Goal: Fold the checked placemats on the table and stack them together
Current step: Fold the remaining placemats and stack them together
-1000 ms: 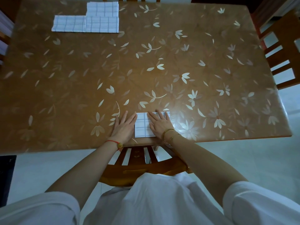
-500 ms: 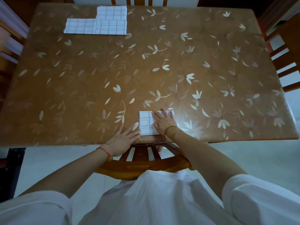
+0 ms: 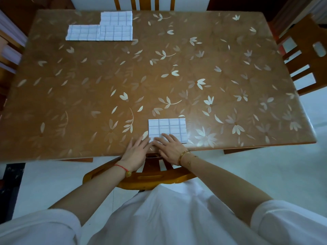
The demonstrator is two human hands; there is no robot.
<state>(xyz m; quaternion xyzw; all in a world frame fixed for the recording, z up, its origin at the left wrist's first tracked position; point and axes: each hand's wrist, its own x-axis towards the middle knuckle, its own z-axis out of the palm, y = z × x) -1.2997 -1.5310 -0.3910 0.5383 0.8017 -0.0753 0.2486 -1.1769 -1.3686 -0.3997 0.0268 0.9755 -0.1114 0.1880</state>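
A small folded white checked placemat [image 3: 167,127] lies near the front edge of the brown leaf-patterned table [image 3: 159,71]. My right hand [image 3: 169,147] lies flat with its fingers on the placemat's near edge. My left hand [image 3: 136,152] lies flat on the table just left of that edge, its fingertips at the placemat's near left corner. Neither hand grips the cloth. At the far left of the table lie two more white checked placemats: a wide one [image 3: 83,32] and a folded one [image 3: 116,25] overlapping its right end.
A wooden chair [image 3: 141,175] stands between me and the table's front edge. Another chair [image 3: 304,55] is at the right side and one [image 3: 144,3] at the far side. Stacked items [image 3: 10,50] sit off the table's left edge.
My left hand drew back off the placemat toward the table edge, then returned to its near left corner. My right hand slid from the middle of the placemat to its near edge.
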